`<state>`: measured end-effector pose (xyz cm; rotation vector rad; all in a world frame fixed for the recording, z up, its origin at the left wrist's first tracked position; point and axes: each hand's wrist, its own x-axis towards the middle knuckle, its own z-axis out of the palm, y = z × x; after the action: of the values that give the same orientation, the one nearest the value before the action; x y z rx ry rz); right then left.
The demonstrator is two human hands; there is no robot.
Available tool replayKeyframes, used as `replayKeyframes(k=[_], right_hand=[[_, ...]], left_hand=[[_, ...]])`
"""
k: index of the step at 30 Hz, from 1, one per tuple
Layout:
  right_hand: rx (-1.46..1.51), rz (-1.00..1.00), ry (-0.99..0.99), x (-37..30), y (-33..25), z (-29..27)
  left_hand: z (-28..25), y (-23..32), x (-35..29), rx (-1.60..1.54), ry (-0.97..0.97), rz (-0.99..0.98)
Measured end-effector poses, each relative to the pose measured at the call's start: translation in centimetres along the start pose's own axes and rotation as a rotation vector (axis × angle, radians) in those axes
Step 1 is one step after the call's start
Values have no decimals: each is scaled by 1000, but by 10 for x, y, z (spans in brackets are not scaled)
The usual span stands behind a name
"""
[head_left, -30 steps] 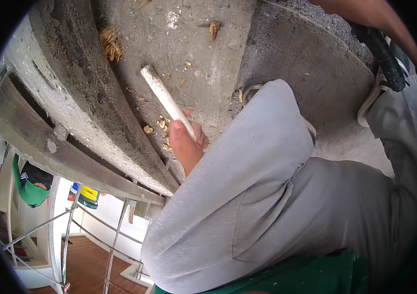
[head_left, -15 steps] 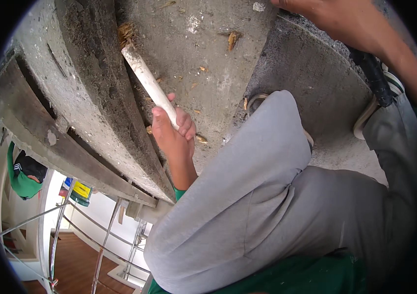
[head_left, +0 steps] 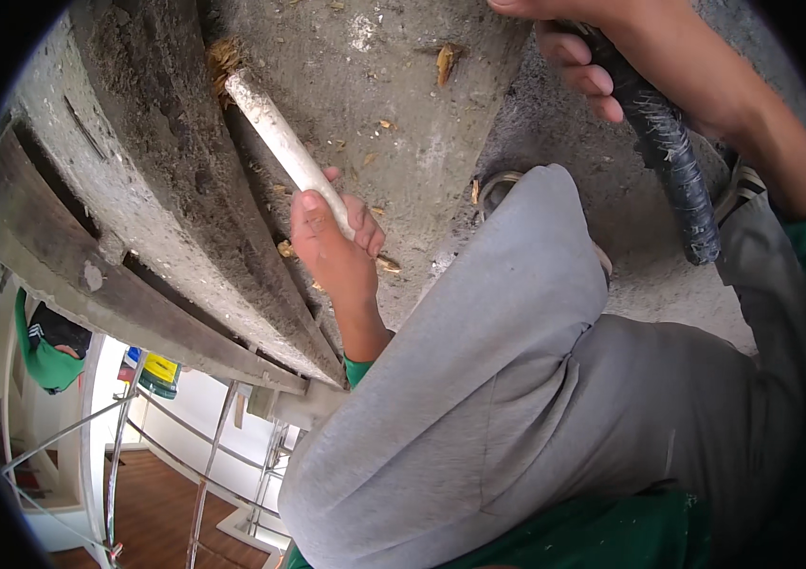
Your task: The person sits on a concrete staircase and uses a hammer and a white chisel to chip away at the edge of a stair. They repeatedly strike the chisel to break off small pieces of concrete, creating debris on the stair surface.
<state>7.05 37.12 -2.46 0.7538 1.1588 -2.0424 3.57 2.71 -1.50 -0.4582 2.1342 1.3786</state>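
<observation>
My left hand is wrapped round a whitish, dirt-stained rod, thumb laid along it. The rod slants up and left, its far end against splintered wood at the foot of the rough concrete edge. At the upper right, my right hand grips a thick handle wound in black tape. Its lower end hangs beside my right leg. Whatever is at the handle's other end is hidden by my hand and the frame's top edge.
Wood chips litter the grey concrete surface I crouch on. A curved board runs along the left. Beyond and below are metal scaffold tubes, a brown floor and another person in a green sleeve.
My right hand has come down and left, bringing much more of the taped handle into view. My left hand still holds the rod; the rod's far end sits slightly further left in the picture.
</observation>
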Motion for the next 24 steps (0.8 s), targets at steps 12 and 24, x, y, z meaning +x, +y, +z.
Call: replayKeyframes(k=[12,24], right_hand=[[409,-490,254,68,66,146],[386,-482,448,76,118,161]], left_hand=[[1,3,16,-13,-34,-8],[-17,13,13,183,-14,17]])
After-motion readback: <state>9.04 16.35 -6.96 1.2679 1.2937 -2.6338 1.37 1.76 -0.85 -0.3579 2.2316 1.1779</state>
